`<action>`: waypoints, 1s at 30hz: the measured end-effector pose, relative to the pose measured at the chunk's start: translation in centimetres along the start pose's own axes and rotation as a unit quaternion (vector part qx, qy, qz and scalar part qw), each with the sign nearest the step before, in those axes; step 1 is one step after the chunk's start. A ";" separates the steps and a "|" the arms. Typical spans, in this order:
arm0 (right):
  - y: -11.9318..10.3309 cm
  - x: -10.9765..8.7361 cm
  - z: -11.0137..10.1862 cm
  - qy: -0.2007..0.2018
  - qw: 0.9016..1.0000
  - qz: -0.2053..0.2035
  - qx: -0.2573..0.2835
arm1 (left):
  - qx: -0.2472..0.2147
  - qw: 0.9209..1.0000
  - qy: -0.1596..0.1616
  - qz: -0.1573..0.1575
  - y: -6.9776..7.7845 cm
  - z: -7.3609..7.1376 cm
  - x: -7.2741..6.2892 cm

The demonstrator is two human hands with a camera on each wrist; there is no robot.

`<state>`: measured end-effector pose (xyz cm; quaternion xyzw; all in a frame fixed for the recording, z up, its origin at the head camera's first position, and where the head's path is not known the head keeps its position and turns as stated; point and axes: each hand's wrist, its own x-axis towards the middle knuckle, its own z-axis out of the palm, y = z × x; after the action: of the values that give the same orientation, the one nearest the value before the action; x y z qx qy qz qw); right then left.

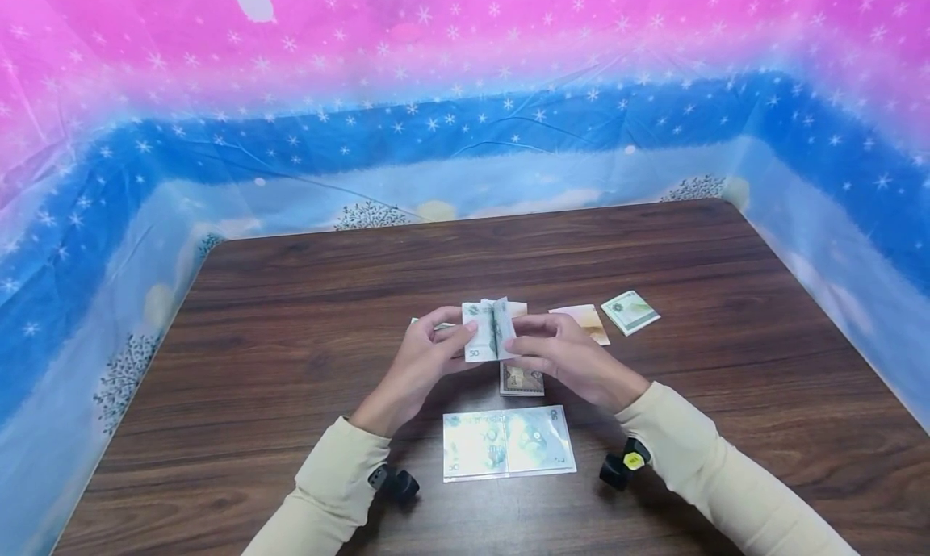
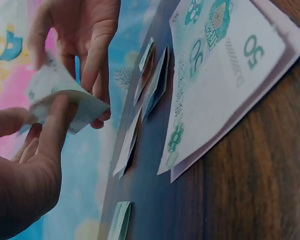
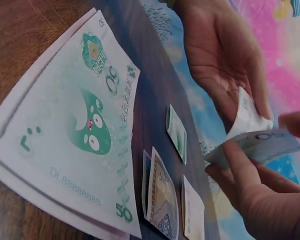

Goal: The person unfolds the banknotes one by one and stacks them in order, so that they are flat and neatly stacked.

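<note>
Both hands hold a green-and-white play banknote (image 1: 478, 342) marked 50 in the air above the table, creased down its middle. My left hand (image 1: 427, 354) pinches the left half, thumb on its face. The right half stands up at an angle, pinched by my right hand (image 1: 563, 350). In the right wrist view the two halves of the banknote (image 3: 255, 145) make a V between the hands. Nearer me lies a flat pile of 50 play banknotes (image 1: 475, 451) with a fold line. One in the right wrist view bears a green cartoon face (image 3: 92, 127).
Just beyond the flat pile sits a folded brown banknote (image 1: 523, 382), partly under the hands. An orange-tinted folded note (image 1: 592, 323) and a folded green note (image 1: 630, 312) lie to the right on the wooden table (image 1: 305, 298). A snowflake-patterned cloth (image 1: 465, 120) surrounds the table's far sides.
</note>
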<state>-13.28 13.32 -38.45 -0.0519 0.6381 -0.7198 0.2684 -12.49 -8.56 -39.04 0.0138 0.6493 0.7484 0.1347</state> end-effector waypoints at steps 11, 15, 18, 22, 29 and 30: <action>0.5 -1.2 -1.1 0.046 0.999 -0.019 -0.004 | 0.086 0.994 0.063 -0.012 0.4 -1.0 -1.6; 0.8 -1.7 -1.5 0.046 0.999 -0.016 -0.013 | 0.128 0.989 0.074 -0.022 0.3 -1.4 -2.4; 1.2 -2.1 -1.9 0.050 0.998 -0.010 -0.045 | 0.159 0.985 0.065 -0.025 0.1 -1.7 -2.9; 1.7 -2.8 -2.5 0.078 0.988 -0.003 -0.130 | 0.202 0.979 0.008 -0.012 -0.1 -2.1 -3.6; 2.5 -4.0 -3.1 0.030 0.978 -0.014 -0.207 | 0.290 0.953 -0.091 -0.013 -0.3 -2.5 -4.9; 2.7 -4.2 -3.1 0.011 0.977 -0.022 -0.210 | 0.305 0.947 -0.099 -0.015 -0.3 -2.5 -5.0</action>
<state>-10.16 17.83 -40.41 -0.1134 0.7768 -0.5756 0.2289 -8.10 -12.08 -38.97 0.1189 0.8300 0.5074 0.1988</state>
